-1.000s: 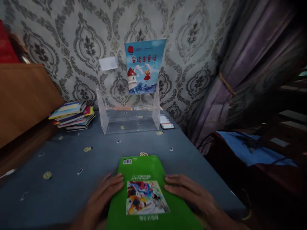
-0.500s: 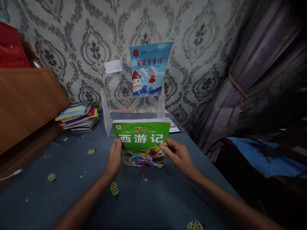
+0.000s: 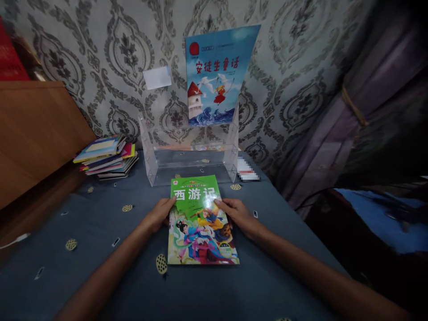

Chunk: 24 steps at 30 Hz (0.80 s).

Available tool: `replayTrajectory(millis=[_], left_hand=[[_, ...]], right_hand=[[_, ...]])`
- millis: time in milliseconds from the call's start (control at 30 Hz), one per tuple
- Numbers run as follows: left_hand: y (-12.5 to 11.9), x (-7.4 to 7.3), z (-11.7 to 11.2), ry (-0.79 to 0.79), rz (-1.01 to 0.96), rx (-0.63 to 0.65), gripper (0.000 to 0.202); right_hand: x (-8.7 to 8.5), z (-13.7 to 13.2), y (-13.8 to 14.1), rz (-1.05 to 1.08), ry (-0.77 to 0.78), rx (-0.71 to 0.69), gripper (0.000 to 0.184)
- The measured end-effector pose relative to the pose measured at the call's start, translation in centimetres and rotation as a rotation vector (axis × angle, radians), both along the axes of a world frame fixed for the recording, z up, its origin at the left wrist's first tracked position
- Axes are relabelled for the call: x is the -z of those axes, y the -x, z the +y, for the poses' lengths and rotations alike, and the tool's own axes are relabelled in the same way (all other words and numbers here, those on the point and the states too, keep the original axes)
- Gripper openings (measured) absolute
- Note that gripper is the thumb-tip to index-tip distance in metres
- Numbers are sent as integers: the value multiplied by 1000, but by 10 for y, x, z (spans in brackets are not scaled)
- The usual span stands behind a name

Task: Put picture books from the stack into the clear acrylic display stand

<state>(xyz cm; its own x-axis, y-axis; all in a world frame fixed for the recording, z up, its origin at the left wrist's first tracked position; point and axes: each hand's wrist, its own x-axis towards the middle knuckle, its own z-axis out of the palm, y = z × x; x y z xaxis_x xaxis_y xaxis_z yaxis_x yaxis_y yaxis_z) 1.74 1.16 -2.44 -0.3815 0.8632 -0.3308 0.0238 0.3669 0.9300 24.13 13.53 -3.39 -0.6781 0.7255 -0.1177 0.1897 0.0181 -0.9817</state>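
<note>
Your left hand [image 3: 162, 215] and right hand [image 3: 240, 215] grip a green book [image 3: 200, 214] by its side edges, thumbs on the illustrated front cover, holding it face up at the middle of the dark blue tablecloth [image 3: 100, 272]. Just beyond it stands a clear rack [image 3: 151, 162], with a stack of books [image 3: 106, 157] to its left and, at its upper right, a blue book [image 3: 217, 82] before the patterned wall [image 3: 130, 49].
</note>
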Motion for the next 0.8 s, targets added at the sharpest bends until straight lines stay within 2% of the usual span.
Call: replayTrajectory(millis=[100,267,400,467,533,600,800], left_hand=[[13,-7,-2,86,222,102,47],[20,-17,-4,94,504,191,37],[18,-15,-4,14,915,185,22],[16,-9,-4,-67,1118,165,16],[15,-1,-3,-168,1198,158,20],[14,7,0,-254,1226,164,26],[17,23,9,-293,1257,179,36]], right_hand=[[1,9,2,-76,-33,-39,57],[-3,18,1,-230,-174,-106,55],[-11,20,-3,-356,-321,-123,48],[-15,21,-4,-429,-505,-72,43],[-17,21,-4,-490,-722,6,37],[-17,17,0,-500,-874,26,31],[-12,-1,35,-201,-1122,-293,24]])
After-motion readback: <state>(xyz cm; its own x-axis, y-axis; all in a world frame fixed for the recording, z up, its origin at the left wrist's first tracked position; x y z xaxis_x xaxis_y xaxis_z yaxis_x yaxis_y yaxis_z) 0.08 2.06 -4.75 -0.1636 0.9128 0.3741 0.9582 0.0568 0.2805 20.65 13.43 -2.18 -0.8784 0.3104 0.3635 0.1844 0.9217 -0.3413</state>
